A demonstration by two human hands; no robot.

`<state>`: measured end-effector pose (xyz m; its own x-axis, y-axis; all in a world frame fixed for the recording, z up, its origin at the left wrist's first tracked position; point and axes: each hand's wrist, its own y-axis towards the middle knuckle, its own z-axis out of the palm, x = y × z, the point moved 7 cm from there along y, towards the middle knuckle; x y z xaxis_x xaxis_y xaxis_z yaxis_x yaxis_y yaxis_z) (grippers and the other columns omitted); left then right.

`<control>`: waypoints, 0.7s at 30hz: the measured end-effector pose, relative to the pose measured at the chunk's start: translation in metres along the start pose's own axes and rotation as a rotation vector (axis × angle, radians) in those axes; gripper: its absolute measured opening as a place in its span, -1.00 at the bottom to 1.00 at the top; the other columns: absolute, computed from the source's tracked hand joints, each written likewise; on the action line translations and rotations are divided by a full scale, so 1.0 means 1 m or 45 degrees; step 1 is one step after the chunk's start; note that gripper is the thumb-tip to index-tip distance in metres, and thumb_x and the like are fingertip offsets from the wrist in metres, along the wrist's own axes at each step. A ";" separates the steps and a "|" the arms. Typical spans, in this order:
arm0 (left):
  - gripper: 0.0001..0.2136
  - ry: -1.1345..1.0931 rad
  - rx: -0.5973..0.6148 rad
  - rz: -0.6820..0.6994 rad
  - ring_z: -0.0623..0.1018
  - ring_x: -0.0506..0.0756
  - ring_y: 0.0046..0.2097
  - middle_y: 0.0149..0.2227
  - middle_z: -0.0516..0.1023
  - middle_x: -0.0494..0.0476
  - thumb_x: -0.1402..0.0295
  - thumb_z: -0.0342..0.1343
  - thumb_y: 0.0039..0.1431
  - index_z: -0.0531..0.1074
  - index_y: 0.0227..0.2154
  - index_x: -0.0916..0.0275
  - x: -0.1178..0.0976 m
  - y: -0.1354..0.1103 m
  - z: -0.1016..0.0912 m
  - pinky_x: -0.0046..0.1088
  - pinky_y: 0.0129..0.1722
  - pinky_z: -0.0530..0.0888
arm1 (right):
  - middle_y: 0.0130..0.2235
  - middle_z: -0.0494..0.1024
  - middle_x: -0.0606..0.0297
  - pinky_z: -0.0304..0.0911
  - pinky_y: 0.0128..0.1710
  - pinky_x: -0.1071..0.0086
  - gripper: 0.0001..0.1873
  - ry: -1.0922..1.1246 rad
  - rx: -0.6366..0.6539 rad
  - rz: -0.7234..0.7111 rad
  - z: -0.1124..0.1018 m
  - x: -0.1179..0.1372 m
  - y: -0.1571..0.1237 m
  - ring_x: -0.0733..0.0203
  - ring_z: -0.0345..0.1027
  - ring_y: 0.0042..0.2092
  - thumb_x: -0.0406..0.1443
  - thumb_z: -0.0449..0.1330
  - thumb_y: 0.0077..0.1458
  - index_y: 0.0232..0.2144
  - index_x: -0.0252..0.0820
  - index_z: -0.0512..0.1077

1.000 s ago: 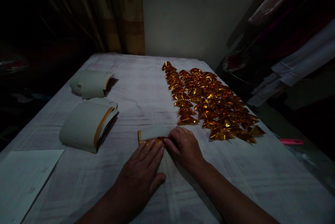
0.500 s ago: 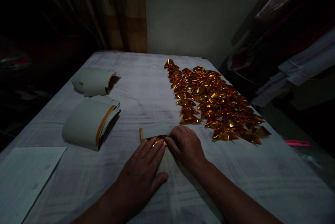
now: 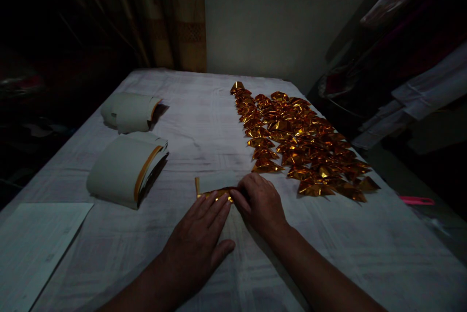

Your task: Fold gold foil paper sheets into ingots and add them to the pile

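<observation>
A small sheet of gold foil paper (image 3: 215,183), white side up with a gold fold along its near edge, lies on the white cloth-covered table (image 3: 204,117). My left hand (image 3: 199,241) lies flat with fingers stretched out, the fingertips pressing the sheet's gold fold. My right hand (image 3: 260,202) is curled, its fingers pinching the right end of the same fold. A large spread of folded gold foil pieces (image 3: 295,139) lies just beyond my right hand.
Two curved stacks of white-backed foil sheets sit at the left, one near (image 3: 126,168) and one farther back (image 3: 127,112). A flat white paper (image 3: 36,244) lies at the near left corner. A curtain (image 3: 175,15) and hanging clothes (image 3: 408,74) border the table. A pink object (image 3: 416,200) lies off the right edge.
Both hands have stayed on the sheet; the fold under my fingertips looks slightly more pressed. The view has shifted a little.
</observation>
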<state>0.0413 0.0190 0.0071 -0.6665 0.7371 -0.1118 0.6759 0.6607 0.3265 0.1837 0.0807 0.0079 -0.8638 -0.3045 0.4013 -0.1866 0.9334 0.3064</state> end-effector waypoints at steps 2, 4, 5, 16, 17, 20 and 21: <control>-0.45 0.023 0.001 0.008 0.27 0.23 0.36 0.33 0.30 0.30 0.14 -0.05 0.40 0.17 0.31 0.37 0.000 0.000 0.000 -0.09 0.26 0.38 | -0.35 0.47 0.28 0.12 -0.28 0.31 -0.86 0.022 -0.031 0.022 -0.001 -0.001 0.000 0.14 0.33 -0.29 -0.24 0.22 0.23 -0.37 -0.12 0.38; -0.45 0.021 0.007 0.007 0.26 0.23 0.36 0.33 0.29 0.31 0.14 -0.05 0.40 0.17 0.32 0.36 0.001 0.000 0.000 -0.09 0.27 0.37 | -0.32 0.48 0.27 0.13 -0.26 0.31 -0.90 0.037 -0.060 0.036 -0.001 -0.003 -0.001 0.12 0.35 -0.26 -0.25 0.21 0.23 -0.32 -0.12 0.39; -0.45 0.010 0.013 0.003 0.26 0.23 0.36 0.33 0.29 0.30 0.14 -0.05 0.40 0.16 0.32 0.34 0.001 0.000 0.000 -0.09 0.27 0.36 | -0.31 0.48 0.26 0.14 -0.25 0.30 -0.92 0.043 -0.067 0.043 0.000 -0.004 -0.002 0.12 0.35 -0.25 -0.25 0.20 0.24 -0.30 -0.12 0.39; -0.40 -0.058 -0.018 -0.002 0.31 0.26 0.34 0.32 0.32 0.30 0.16 0.01 0.37 0.08 0.37 0.32 0.001 0.001 -0.001 -0.06 0.26 0.37 | -0.27 0.48 0.23 0.12 -0.23 0.27 -0.89 -0.039 -0.045 -0.024 0.000 0.004 -0.003 0.08 0.34 -0.20 -0.22 0.21 0.23 -0.26 -0.12 0.38; -0.40 -0.061 -0.020 -0.005 0.31 0.26 0.33 0.31 0.33 0.30 0.16 0.01 0.37 0.07 0.37 0.32 0.001 0.001 -0.001 -0.05 0.26 0.37 | -0.25 0.48 0.22 0.12 -0.22 0.26 -0.88 -0.062 -0.040 -0.028 0.000 0.005 -0.004 0.06 0.34 -0.19 -0.22 0.21 0.23 -0.25 -0.12 0.38; -0.41 -0.050 -0.022 -0.018 0.32 0.25 0.33 0.30 0.34 0.30 0.16 -0.01 0.38 0.10 0.36 0.32 0.002 0.001 -0.001 -0.06 0.24 0.39 | -0.19 0.50 0.18 0.12 -0.19 0.24 -0.89 -0.103 -0.021 -0.028 0.000 0.006 -0.007 0.03 0.34 -0.14 -0.24 0.22 0.23 -0.23 -0.13 0.38; -0.42 -0.039 -0.020 -0.016 0.32 0.25 0.33 0.30 0.35 0.30 0.15 -0.01 0.38 0.12 0.35 0.33 0.002 0.001 -0.001 -0.07 0.24 0.39 | -0.18 0.50 0.18 0.12 -0.18 0.24 -0.90 -0.105 -0.020 -0.025 -0.001 0.006 -0.008 0.03 0.34 -0.12 -0.25 0.22 0.23 -0.22 -0.13 0.38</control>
<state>0.0403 0.0210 0.0082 -0.6646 0.7330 -0.1448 0.6624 0.6677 0.3396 0.1806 0.0714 0.0081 -0.8958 -0.3056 0.3226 -0.1972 0.9240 0.3277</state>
